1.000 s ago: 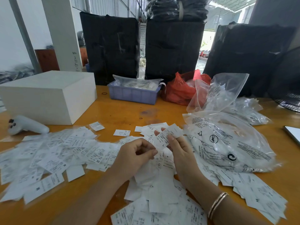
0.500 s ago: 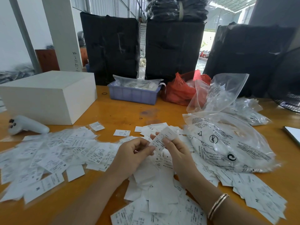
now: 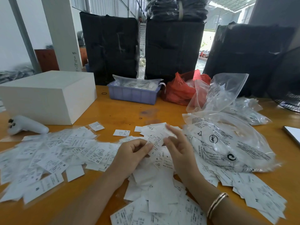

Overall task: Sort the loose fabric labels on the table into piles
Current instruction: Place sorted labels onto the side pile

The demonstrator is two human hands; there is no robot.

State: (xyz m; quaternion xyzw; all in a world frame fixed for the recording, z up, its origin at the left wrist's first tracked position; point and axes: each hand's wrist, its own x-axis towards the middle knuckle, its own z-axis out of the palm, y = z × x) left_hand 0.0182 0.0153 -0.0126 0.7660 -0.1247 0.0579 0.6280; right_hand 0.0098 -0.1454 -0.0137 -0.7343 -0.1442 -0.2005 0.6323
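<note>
White fabric labels cover the orange table [image 3: 123, 111]: a wide spread on the left [image 3: 53, 153], a heap under my hands [image 3: 155, 189], and more at the right front [image 3: 253, 189]. My left hand [image 3: 133, 153] has its fingers curled and pinches the edge of one printed label [image 3: 156, 142] between thumb and forefinger. My right hand [image 3: 178, 143] is just right of that label with straight, spread fingers that point up and away; it grips nothing that I can see. A small group of labels [image 3: 151, 128] lies beyond my fingertips.
Clear plastic bags [image 3: 227, 142] of labels lie at the right. A red bag [image 3: 178, 90], a blue tray [image 3: 133, 95] and a white box [image 3: 47, 96] stand further back. A white controller [image 3: 26, 125] lies at the left, and a flat device [image 3: 293, 133] at the right edge.
My right hand held a label up between its fingers; it has let go and its fingers have straightened. The label is lower and my left hand pinches it.
</note>
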